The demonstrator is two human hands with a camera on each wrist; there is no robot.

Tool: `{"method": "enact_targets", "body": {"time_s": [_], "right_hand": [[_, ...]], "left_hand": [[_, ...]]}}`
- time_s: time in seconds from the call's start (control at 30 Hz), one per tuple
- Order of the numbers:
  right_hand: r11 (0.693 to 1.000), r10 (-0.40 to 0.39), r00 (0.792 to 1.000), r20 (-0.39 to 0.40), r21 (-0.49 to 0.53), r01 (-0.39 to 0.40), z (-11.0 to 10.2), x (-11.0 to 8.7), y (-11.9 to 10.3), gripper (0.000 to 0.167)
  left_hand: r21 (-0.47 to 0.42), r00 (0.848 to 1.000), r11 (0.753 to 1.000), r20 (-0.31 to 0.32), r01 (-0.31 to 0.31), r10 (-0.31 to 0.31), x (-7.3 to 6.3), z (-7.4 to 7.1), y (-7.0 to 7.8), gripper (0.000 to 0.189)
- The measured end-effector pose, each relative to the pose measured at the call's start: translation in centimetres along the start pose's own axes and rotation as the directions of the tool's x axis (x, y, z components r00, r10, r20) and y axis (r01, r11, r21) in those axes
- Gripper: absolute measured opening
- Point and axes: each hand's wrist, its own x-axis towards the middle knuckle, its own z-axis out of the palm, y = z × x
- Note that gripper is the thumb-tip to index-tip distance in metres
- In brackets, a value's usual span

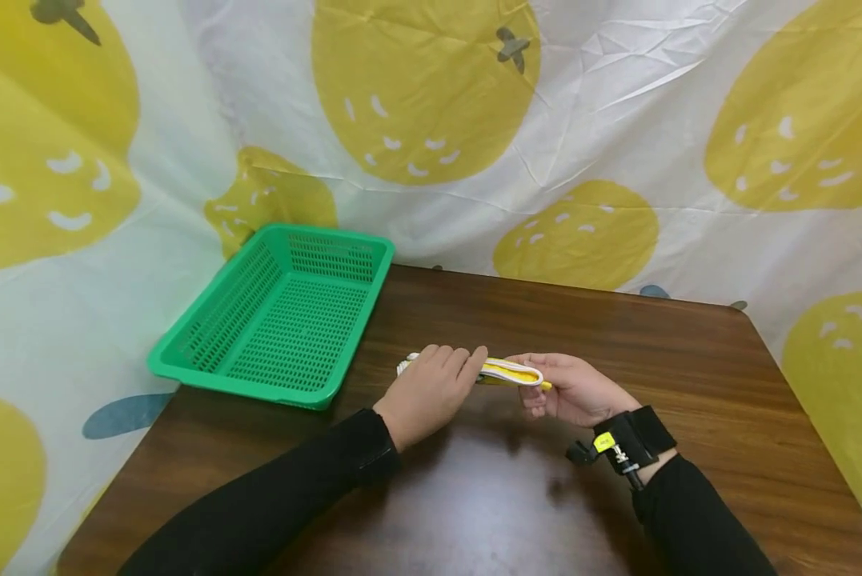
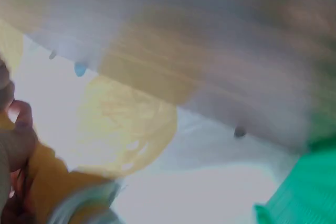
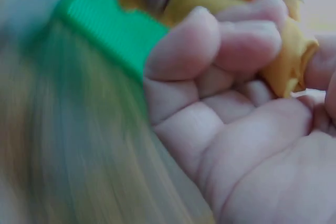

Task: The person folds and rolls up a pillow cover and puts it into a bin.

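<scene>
A folded yellow cloth with white edging point(image 1: 510, 372) is held between both hands above the table. My left hand point(image 1: 431, 390) grips its left part from above and covers much of it. At the other end, my right hand point(image 1: 577, 387) pinches a corner of the fabric between thumb and fingers. In the right wrist view the yellow cloth point(image 3: 287, 66) runs behind the curled fingers point(image 3: 181, 45). The left wrist view is blurred, with the yellow fabric point(image 2: 44, 174) at its lower left.
A green plastic basket point(image 1: 304, 320) with slotted sides stands at the table's left back. The dark brown wooden table point(image 1: 697, 384) reaches a hanging sheet point(image 1: 431, 216) printed with yellow fruit. A black strap with a small device point(image 1: 639, 440) is on the right wrist.
</scene>
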Motion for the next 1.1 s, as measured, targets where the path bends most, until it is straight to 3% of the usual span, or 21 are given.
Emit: {"method": "enact_targets", "body": {"time_s": [0.13, 0.23, 0.33, 0.4, 0.43, 0.47, 0.53, 0.6, 0.63, 0.67, 0.7, 0.77, 0.83, 0.97, 1.1], "right_hand": [[0.992, -0.077, 0.997, 0.023, 0.098, 0.075, 1.4, 0.1, 0.3, 0.043], [0.987, -0.102, 0.995, -0.009, 0.128, 0.102, 2.2, 0.2, 0.4, 0.046], [0.985, -0.139, 0.989, -0.050, 0.092, 0.143, 2.6, 0.0, 0.5, 0.047], [0.984, -0.165, 0.984, -0.068, 0.057, 0.169, 2.7, -0.3, 0.7, 0.046], [0.983, -0.179, 0.981, -0.071, 0.034, 0.181, 2.7, -0.5, 0.8, 0.045], [0.981, -0.193, 0.979, -0.070, 0.010, 0.194, 2.7, -0.7, 0.9, 0.045], [0.979, -0.206, 0.975, -0.081, -0.025, 0.204, 2.6, -1.1, 1.0, 0.043], [0.978, -0.208, 0.974, -0.095, -0.058, 0.203, 2.5, -1.4, 1.1, 0.040], [0.977, -0.206, 0.973, -0.104, -0.077, 0.199, 2.5, -1.6, 1.2, 0.039], [0.977, -0.200, 0.973, -0.117, -0.092, 0.190, 2.5, -1.8, 1.2, 0.038], [0.978, -0.194, 0.973, -0.129, -0.107, 0.181, 2.5, -1.9, 1.3, 0.037], [0.978, -0.181, 0.971, -0.155, -0.133, 0.161, 2.5, -2.3, 1.3, 0.035], [0.977, -0.169, 0.967, -0.192, -0.161, 0.139, 2.5, -2.7, 1.4, 0.033], [0.968, -0.140, 0.942, -0.305, -0.243, 0.065, 2.7, -3.2, 1.7, 0.034], [0.939, -0.095, 0.905, -0.414, -0.339, -0.056, 3.0, -3.3, 2.3, 0.049]], "left_hand": [[0.102, 0.996, 0.995, -0.084, 0.009, 0.000, -0.2, -0.5, 0.0, 0.022], [0.113, 0.992, 0.992, -0.118, 0.048, -0.035, -0.2, -1.3, -0.2, 0.016], [-0.005, 0.987, 0.990, -0.078, 0.140, -0.140, -0.2, -3.0, -1.4, 0.018], [-0.163, 0.966, 0.953, 0.007, 0.255, -0.257, 0.0, -4.5, -3.3, 0.024], [-0.249, 0.944, 0.910, 0.074, 0.330, -0.322, 0.2, -5.2, -4.7, 0.025], [-0.331, 0.909, 0.847, 0.153, 0.416, -0.387, 0.3, -5.9, -6.3, 0.025], [-0.422, 0.820, 0.703, 0.305, 0.573, -0.484, 0.4, -6.3, -10.0, 0.025], [-0.424, 0.718, 0.581, 0.458, 0.694, -0.523, 0.0, -6.0, -13.8, 0.026], [-0.405, 0.672, 0.542, 0.524, 0.737, -0.523, -0.3, -5.5, -15.4, 0.027], [-0.382, 0.637, 0.521, 0.580, 0.764, -0.509, -0.8, -4.8, -16.9, 0.029], [-0.356, 0.606, 0.511, 0.627, 0.782, -0.490, -1.3, -4.1, -18.1, 0.029], [-0.295, 0.549, 0.518, 0.703, 0.803, -0.451, -2.2, -2.8, -19.8, 0.033], [-0.236, 0.508, 0.549, 0.754, 0.802, -0.416, -2.7, -1.5, -20.7, 0.036], [-0.122, 0.399, 0.601, 0.847, 0.790, -0.352, -2.9, 0.9, -21.1, 0.036], [-0.075, 0.323, 0.689, 0.916, 0.721, -0.239, -3.0, 3.6, -21.1, 0.037]]}}
